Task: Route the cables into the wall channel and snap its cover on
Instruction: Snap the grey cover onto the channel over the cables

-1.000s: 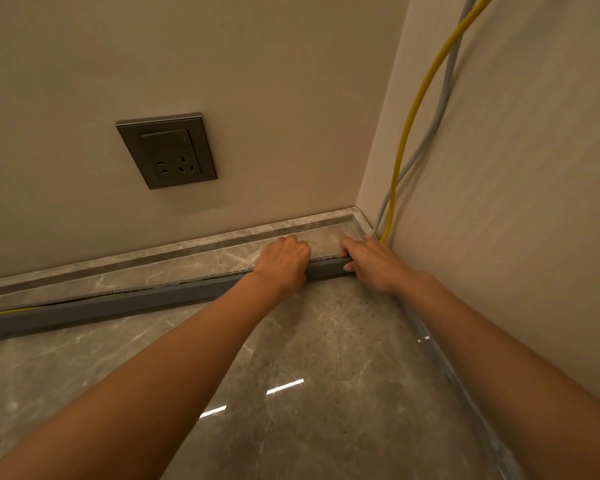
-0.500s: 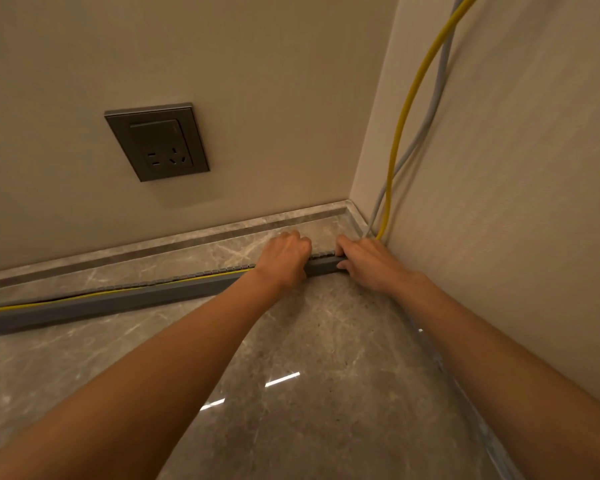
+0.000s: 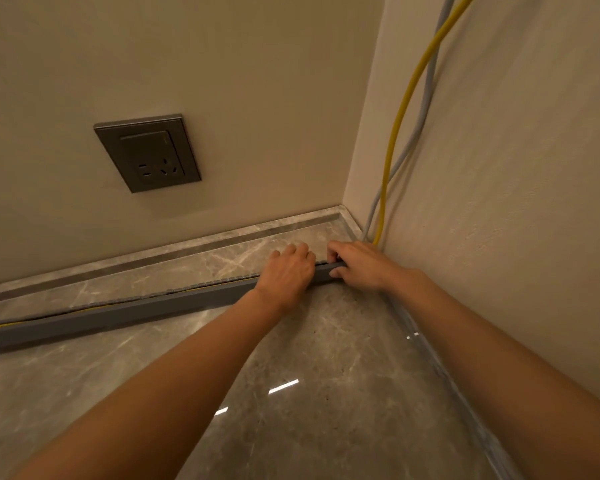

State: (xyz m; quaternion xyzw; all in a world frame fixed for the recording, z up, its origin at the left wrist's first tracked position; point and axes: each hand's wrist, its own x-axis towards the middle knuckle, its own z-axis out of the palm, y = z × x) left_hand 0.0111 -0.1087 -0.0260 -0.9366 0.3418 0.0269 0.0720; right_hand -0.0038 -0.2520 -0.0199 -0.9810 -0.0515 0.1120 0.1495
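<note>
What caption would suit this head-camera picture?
Both hands, left and right, work at the grey channel near the corner, the yellow cable running down into it.

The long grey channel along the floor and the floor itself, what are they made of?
The long grey channel looks like matte moulded plastic: uniform colour, no shine, toothed upper edge. The grey veined floor looks like polished marble or marble-look tile: pale veins, mirror-like light reflections.

Left hand (image 3: 289, 271), right hand (image 3: 357, 263) grip grey channel (image 3: 118, 311); yellow cable (image 3: 400, 112) inside.
</note>
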